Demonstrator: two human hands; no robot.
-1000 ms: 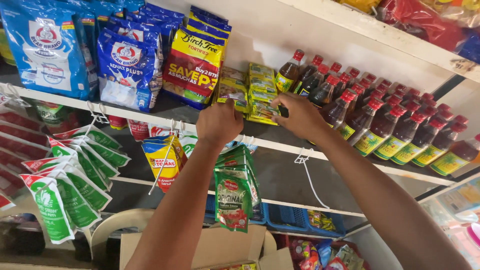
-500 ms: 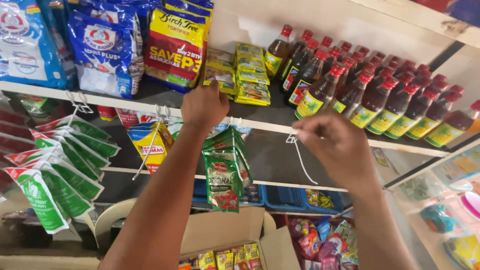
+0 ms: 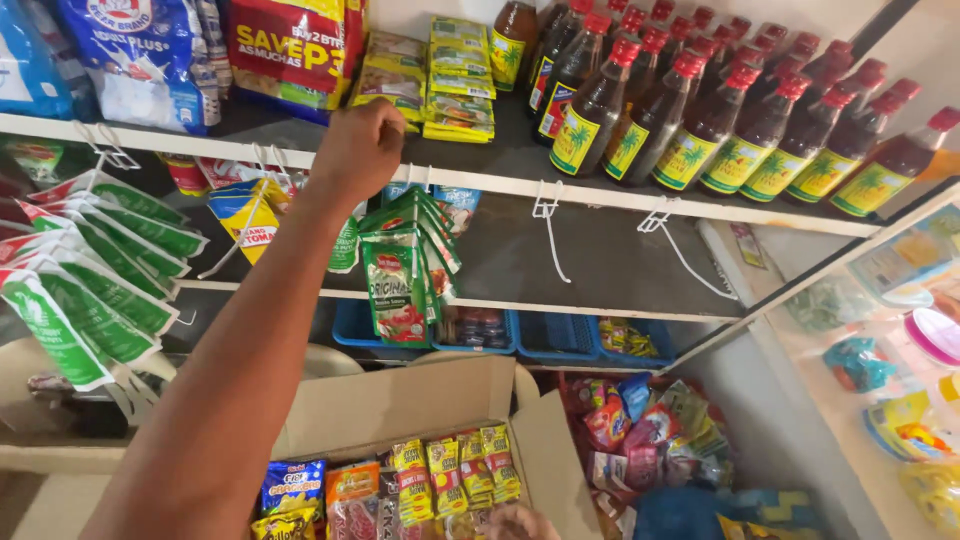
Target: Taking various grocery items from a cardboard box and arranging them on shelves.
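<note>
1. Shop shelving fills the view: a white shelf (image 3: 600, 195) runs across the wall with wire hooks clipped along its front edge, and an open cardboard box (image 3: 420, 410) stands below.
2. The person's left hand (image 3: 360, 150) is raised to the shelf edge, fingers curled and pressed together over the hook that carries a strip of green sauce sachets (image 3: 400, 270); whether they pinch the hook or the top of the strip cannot be told.
3. The sachets hang directly below that hand, fanned out in front of the lower shelf.
4. The right hand (image 3: 518, 522) barely shows at the bottom edge, over the box; its fingers cannot be made out.
5. To hang the strip well, the punched hole should probably be seated fully onto the hook so that the sachets drop straight and do not crowd the neighbouring yellow packets (image 3: 242, 215).
6. Green-and-white pouches (image 3: 90, 260) hang in rows at the left.
7. On the shelf stand dark sauce bottles (image 3: 700, 130) with red caps and yellow-green labels, beside a stack of flat yellow-green packets (image 3: 458, 75).
8. A red-and-yellow bag (image 3: 290, 50) and blue-white bags (image 3: 140, 55) sit further left.
9. Small snack packs (image 3: 400, 485) line the box.
</note>
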